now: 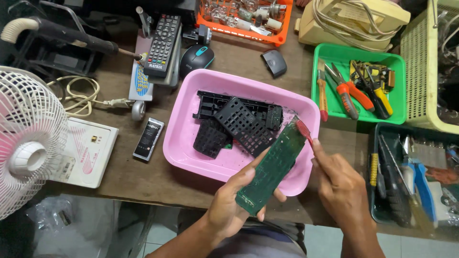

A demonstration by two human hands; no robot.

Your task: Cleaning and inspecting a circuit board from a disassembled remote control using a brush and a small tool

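At the bench's left edge stands a white fan (pixel 28 143). The left hand (pixel 234 200) grips a green circuit board (pixel 272 167) over the front rim of a pink basin (pixel 191 119) holding black remote shells (pixel 239 124). The right hand (pixel 342 186) clasps a red toothbrush (pixel 303 130) against the board's top. A green tool tray (pixel 397 67) sits behind it.

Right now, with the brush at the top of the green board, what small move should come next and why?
Probably draw the red brush in the right hand down the green circuit board, since the left hand holds it tilted over the pink tub and the bristles touch only its upper end.
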